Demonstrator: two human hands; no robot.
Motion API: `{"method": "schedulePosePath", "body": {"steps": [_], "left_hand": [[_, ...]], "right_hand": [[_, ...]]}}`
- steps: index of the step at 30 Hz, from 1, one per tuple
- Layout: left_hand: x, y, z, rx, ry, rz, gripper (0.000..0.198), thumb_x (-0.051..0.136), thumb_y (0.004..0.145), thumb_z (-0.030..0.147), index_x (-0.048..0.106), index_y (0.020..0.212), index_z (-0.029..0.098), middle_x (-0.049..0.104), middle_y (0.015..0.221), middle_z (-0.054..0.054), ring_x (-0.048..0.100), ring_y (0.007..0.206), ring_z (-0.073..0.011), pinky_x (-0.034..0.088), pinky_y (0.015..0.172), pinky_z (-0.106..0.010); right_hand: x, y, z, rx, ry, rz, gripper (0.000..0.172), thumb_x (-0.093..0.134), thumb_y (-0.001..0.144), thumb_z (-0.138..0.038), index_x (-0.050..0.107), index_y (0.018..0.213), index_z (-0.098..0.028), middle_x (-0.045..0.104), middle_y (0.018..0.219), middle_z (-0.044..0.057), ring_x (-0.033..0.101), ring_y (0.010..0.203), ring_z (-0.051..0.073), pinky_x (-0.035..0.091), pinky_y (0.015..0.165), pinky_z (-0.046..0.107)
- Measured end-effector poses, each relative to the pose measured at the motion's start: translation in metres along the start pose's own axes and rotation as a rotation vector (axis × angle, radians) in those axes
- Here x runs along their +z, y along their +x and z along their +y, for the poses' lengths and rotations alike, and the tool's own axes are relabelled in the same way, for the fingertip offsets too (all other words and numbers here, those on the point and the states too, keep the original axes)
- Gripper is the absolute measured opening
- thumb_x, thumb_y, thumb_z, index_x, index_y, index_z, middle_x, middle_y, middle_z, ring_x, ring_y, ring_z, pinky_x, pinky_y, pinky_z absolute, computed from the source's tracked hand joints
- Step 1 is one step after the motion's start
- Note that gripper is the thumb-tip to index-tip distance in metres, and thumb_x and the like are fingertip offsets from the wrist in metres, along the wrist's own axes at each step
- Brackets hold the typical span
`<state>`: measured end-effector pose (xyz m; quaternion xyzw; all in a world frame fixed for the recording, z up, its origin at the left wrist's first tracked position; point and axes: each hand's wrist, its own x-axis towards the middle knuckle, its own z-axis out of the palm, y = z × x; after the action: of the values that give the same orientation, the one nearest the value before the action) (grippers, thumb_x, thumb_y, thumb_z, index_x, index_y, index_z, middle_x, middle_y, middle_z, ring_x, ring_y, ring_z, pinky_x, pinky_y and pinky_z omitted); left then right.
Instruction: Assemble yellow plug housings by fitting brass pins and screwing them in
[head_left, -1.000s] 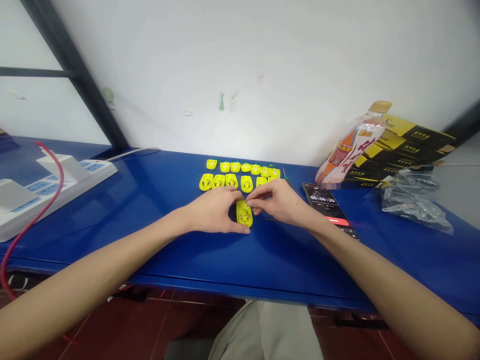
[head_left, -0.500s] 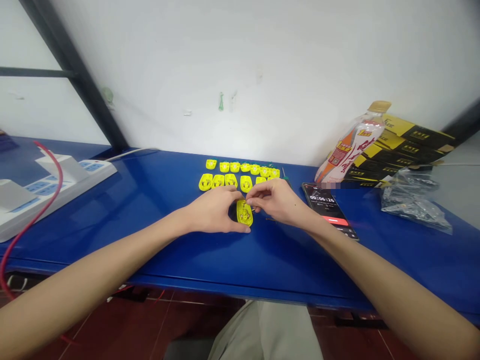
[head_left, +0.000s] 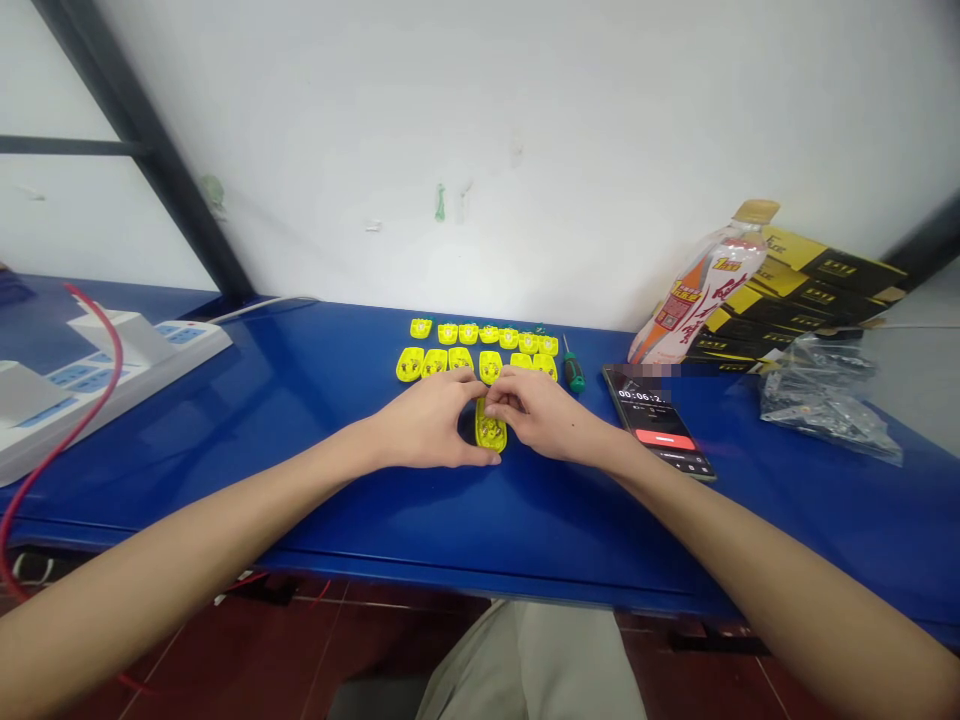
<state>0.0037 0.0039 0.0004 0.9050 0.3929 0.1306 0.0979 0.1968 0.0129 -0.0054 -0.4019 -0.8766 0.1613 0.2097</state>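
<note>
A yellow plastic plug housing (head_left: pixel 491 434) with small metal parts inside lies open side up on the blue table (head_left: pixel 420 520). My left hand (head_left: pixel 424 420) grips it from the left, thumb at the near end and fingers at the far end. Over its upper right part, the fingers of my right hand (head_left: pixel 541 412) are pinched together; whatever they hold is too small or hidden to make out. Just beyond my hands stand a row of similar yellow housing halves (head_left: pixel 410 366) and, behind it, a row of smaller yellow pieces (head_left: pixel 448 334).
A green-handled screwdriver (head_left: pixel 574 372) lies right of the rows. Farther right are a phone (head_left: pixel 660 420) running a timer, a drink bottle (head_left: pixel 705 290), stacked black-and-yellow boxes (head_left: pixel 817 295) and a plastic bag of small parts (head_left: pixel 825 405). A white power strip (head_left: pixel 187 345) and red cable (head_left: pixel 112 380) occupy the left.
My right hand has shifted left and slightly inward over the housing, its fingers more curled, uncovering the screwdriver. My left hand keeps its grip in the same place.
</note>
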Motion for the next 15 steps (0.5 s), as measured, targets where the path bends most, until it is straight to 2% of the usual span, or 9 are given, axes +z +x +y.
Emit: {"method": "schedulePosePath", "body": {"steps": [15], "left_hand": [[0.0013, 0.0006, 0.0001, 0.007, -0.015, 0.011, 0.059, 0.072, 0.071, 0.065, 0.063, 0.104, 0.017, 0.056, 0.093, -0.004, 0.057, 0.084, -0.0234, 0.044, 0.072, -0.036]], "right_hand": [[-0.0003, -0.0007, -0.0004, 0.009, 0.049, -0.01, 0.014, 0.062, 0.085, -0.008, 0.066, 0.073, -0.015, 0.057, 0.067, -0.002, 0.048, 0.064, 0.01, 0.034, 0.063, 0.025]]}}
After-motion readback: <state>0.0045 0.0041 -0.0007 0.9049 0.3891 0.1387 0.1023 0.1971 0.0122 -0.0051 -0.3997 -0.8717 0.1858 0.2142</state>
